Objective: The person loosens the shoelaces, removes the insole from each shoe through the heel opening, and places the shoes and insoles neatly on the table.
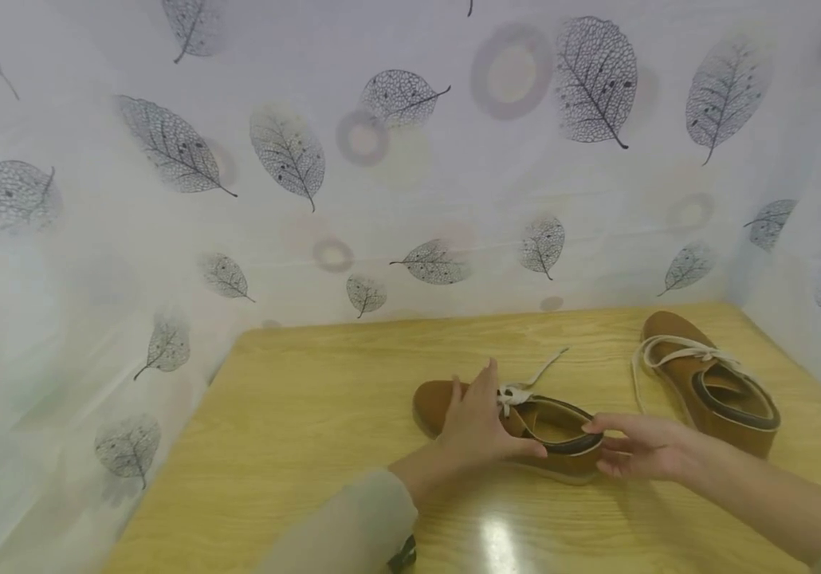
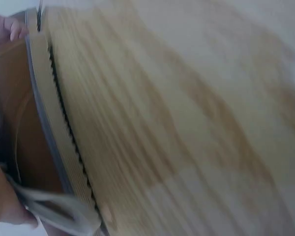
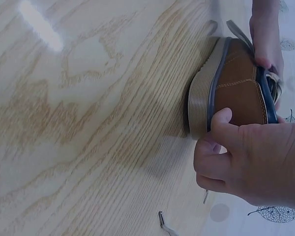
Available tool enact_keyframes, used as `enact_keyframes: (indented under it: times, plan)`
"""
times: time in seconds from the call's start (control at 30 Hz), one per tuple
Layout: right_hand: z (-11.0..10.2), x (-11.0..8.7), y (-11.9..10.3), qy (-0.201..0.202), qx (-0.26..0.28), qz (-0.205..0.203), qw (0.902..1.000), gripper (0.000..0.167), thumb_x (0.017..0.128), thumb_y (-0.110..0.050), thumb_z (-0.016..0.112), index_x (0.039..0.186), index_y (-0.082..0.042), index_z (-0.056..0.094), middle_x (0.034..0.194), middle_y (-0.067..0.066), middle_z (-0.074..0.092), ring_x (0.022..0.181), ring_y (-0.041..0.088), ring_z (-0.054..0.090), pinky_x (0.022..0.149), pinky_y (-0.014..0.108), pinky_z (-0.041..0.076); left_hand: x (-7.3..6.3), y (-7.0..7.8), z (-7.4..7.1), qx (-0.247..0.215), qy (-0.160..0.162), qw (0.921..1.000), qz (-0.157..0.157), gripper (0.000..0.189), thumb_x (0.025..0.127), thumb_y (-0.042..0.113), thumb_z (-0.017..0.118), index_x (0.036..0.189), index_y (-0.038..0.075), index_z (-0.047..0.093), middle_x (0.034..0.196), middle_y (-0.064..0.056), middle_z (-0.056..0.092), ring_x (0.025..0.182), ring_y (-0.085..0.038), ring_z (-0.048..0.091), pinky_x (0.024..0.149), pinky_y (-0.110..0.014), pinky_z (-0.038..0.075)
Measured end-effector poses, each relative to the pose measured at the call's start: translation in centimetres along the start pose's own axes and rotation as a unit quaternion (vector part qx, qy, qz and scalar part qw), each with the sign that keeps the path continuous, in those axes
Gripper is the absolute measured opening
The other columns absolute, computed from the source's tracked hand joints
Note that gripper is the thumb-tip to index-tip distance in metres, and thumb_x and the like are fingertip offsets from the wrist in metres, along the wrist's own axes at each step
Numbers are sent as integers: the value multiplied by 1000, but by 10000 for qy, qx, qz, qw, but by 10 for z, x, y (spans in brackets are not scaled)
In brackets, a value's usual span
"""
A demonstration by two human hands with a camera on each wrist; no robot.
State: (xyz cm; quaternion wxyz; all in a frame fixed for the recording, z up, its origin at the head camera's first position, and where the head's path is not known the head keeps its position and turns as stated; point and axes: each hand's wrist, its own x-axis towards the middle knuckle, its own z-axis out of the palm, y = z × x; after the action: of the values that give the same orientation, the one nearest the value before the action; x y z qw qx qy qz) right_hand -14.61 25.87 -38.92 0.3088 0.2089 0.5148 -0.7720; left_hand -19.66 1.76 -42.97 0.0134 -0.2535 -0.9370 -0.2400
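A brown lace-up shoe (image 1: 568, 458) with a dark collar and pale sole stands upright on the wooden table, toe to the left. My left hand (image 1: 471, 426) lies over its front beside the laces, fingers straight and spread, thumb along the near side of the collar. At the heel, my right hand (image 1: 643, 446) holds the shoe, thumb on the collar rim and fingers curled below it. One white lace end (image 1: 550, 365) sticks out past the far side. In the left wrist view a lace loop (image 2: 64, 211) hangs over the shoe's side.
A matching brown shoe (image 1: 733, 414) stands at the right of the table, its white laces (image 1: 676, 343) trailing over its side. The wooden table (image 1: 296, 430) reaches back to a pale curtain (image 1: 288, 48) printed with leaves, which also closes off both sides.
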Motion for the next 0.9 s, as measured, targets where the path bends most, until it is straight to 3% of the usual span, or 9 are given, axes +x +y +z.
enact_keyframes:
  times: [0.13,0.27,0.47,0.73,0.83,0.9]
  plan:
    - [-2,0,-1,9,-123,0,9999,51,90,-4,57,126,-1,21,123,19,23,94,22,48,88,30,50,1,-13,-4,88,-504,9986,106,136,56,78,68,152,9,1,157,-4,18,143,-20,21,119,-47,5]
    - [-2,2,-3,34,-208,22,9998,52,89,-5,58,127,-1,22,123,19,23,94,22,47,87,31,50,0,-25,-7,430,-683,9965,202,127,59,77,68,151,9,15,157,-5,21,144,-21,19,119,-45,6]
    - [3,10,-5,107,-539,-78,9985,59,88,-5,58,132,0,18,120,20,26,92,22,47,82,27,52,-5,-34,-11,608,-657,9957,238,118,62,78,64,150,10,23,156,-7,24,144,-23,20,118,-48,7]
    - [7,14,-7,70,-902,-184,9957,64,88,-7,58,136,6,17,125,23,24,93,21,47,80,25,50,-19,-31,-13,595,-616,9963,43,117,67,78,61,150,7,20,156,-8,23,144,-26,19,118,-50,8]
    - [9,16,-7,178,-1050,-202,9941,69,89,-9,58,139,7,14,129,26,25,97,21,47,86,29,50,-24,-33,-14,625,-582,9964,12,117,67,78,60,150,7,20,156,-8,23,144,-26,19,118,-50,9]
    - [13,19,-8,245,-1141,-211,9929,74,89,-10,58,142,8,10,132,28,24,101,23,47,97,37,47,-27,-36,-15,597,-562,9966,-30,116,67,78,60,150,7,20,156,-9,23,144,-26,18,118,-50,8]
